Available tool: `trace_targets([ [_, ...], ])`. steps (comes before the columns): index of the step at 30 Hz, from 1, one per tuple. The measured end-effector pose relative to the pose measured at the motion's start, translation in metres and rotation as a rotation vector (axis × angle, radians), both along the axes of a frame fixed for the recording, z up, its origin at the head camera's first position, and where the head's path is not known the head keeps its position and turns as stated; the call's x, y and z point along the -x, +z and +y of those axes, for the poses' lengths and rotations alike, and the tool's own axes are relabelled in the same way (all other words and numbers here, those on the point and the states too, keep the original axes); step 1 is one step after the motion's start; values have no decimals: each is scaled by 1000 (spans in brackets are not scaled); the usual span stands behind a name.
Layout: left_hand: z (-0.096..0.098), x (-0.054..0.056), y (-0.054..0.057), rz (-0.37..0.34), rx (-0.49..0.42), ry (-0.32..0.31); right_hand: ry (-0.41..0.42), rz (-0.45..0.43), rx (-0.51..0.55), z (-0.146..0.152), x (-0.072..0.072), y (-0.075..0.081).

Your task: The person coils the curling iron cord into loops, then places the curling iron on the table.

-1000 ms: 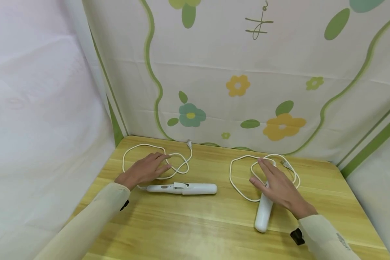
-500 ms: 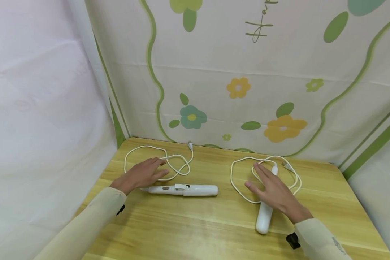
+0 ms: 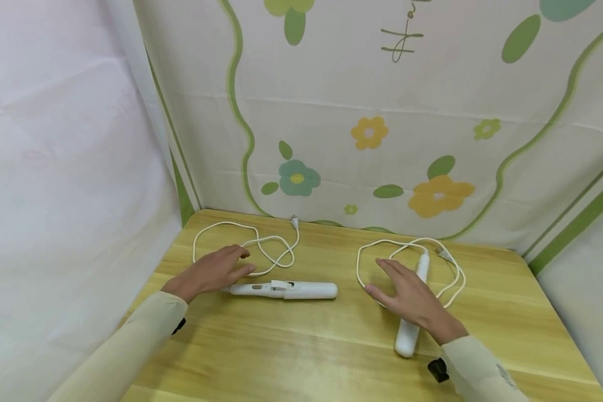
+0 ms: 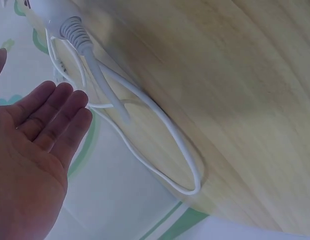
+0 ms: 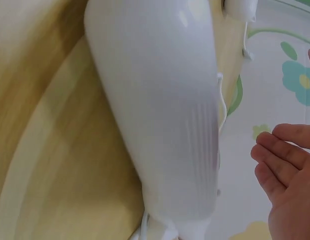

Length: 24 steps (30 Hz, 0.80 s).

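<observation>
Two white corded hair irons lie on the wooden table. In the head view the left hair iron (image 3: 306, 290) lies crosswise, with a small raised lever and a grey button. My left hand (image 3: 212, 272) hovers over its cord end, fingers relaxed and holding nothing. The left wrist view shows this palm (image 4: 35, 165) beside the ribbed cord sleeve (image 4: 77, 35). The right hair iron (image 3: 407, 338) points toward me, its middle hidden under my right hand (image 3: 412, 296). That hand also holds nothing. In the right wrist view its loosely bent fingers stand apart from the white body (image 5: 155, 100).
A looped white cord (image 3: 221, 223) with a plug (image 3: 294, 222) lies behind the left iron. Another cord (image 3: 369, 244) and plug (image 3: 444, 254) lie behind the right one. A flowered cloth (image 3: 331, 84) hangs at the table's (image 3: 281, 357) back edge; plain white cloth (image 3: 70, 167) hangs at left.
Both hands have drawn back a little; the right has also shifted left, uncovering more of its hair iron's handle. The irons and cords stay in place.
</observation>
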State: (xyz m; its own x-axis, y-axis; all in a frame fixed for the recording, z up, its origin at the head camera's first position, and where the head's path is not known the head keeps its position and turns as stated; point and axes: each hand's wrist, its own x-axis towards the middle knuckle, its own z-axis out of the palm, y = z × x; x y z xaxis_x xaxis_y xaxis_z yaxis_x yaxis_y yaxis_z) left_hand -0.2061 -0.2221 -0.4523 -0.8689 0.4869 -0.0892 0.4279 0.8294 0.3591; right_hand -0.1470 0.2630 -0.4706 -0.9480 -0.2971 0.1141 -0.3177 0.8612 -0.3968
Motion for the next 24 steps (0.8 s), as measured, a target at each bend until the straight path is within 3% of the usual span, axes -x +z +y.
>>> trace_targets([
  [24, -21, -24, -7, 31, -20, -2, 54, 120, 20, -47, 4, -7],
])
